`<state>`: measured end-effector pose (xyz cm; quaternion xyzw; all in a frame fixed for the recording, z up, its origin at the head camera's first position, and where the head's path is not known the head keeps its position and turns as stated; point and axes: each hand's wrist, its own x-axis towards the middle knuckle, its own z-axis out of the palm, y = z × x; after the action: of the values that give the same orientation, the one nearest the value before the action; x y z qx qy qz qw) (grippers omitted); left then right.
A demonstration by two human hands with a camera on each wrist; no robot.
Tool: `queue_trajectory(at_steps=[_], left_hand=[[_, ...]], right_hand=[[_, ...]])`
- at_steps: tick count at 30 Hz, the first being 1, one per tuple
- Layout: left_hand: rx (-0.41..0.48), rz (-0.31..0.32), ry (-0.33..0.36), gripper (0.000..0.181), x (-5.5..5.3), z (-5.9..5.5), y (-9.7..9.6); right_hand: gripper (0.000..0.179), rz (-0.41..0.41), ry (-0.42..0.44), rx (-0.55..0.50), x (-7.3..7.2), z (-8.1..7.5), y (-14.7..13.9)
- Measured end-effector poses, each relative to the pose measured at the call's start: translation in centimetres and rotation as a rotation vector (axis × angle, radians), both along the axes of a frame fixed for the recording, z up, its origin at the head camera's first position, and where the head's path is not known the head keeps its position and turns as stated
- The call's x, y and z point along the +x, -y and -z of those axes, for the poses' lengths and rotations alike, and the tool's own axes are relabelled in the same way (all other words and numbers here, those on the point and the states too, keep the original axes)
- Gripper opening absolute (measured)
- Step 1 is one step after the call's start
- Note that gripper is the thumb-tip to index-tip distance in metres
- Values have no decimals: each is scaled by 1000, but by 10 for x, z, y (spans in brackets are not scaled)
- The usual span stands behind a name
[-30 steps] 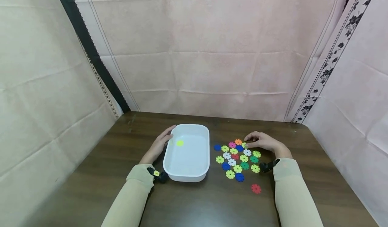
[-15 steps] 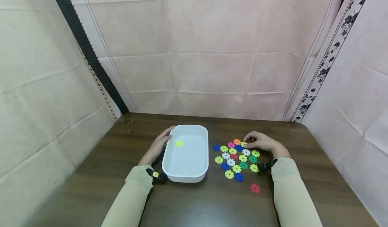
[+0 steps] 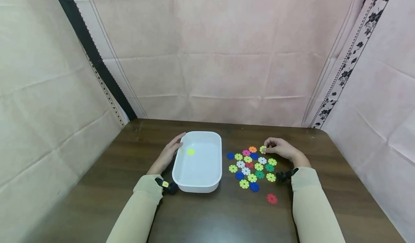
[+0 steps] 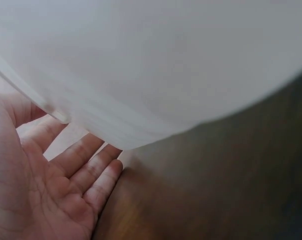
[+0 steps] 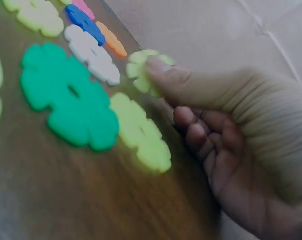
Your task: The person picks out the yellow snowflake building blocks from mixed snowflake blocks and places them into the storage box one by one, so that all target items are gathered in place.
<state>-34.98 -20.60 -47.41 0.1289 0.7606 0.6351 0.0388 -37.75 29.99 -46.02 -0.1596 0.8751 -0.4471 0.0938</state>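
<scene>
Against the left side of a white plastic tray (image 3: 198,163) rests my left hand (image 3: 166,155), its fingers fairly straight along the outer wall. From the left wrist view, the fingers (image 4: 93,170) touch the tray's side under its rim. My right hand (image 3: 283,151) pinches a yellow-green flower-shaped disc (image 5: 141,70) between thumb and fingers, raised at the far right of a group of discs. In the right wrist view, a green disc (image 5: 66,95) and another yellow-green disc (image 5: 141,132) lie close to the hand. Inside the tray lies one yellow disc (image 3: 191,151).
Several blue, white, pink, green and yellow-green discs lie spread on the brown wooden table (image 3: 207,217), right of the tray. An orange disc (image 3: 252,149) is at the far side; a red disc (image 3: 271,198) sits apart, nearer. Pale cloth (image 3: 214,55) hangs behind and at both sides.
My right hand has lifted the yellow-green disc off the table, tilting it up slightly away from the others. My left hand stays at the tray. The head view has shifted a little.
</scene>
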Motion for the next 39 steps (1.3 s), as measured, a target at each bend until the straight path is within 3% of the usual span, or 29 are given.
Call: queue_trajectory(at_steps=[7,17,21,26,32,39], left_hand=[[-7,-9,-4,47,-5,6,2],[-10,-11,-16,47,-5,3,3],[-24,-17,9,47,-2,4,3],[-32,-25,-10,47,-6,2,0],[-32,-34,-11,47,-6,3,-3],[-39,-16,13,49,-4,2,3]], right_hand=[[35,115,10,-197,-7,12,-14],[33,115,41,-352,-8,3,-11],[36,90,41,-345,-7,1,-5],[36,68,17,-364,-6,-8,4],[33,-18,-1,-365,-5,-21,24],[32,-95,-44,-265,-9,-55,73]])
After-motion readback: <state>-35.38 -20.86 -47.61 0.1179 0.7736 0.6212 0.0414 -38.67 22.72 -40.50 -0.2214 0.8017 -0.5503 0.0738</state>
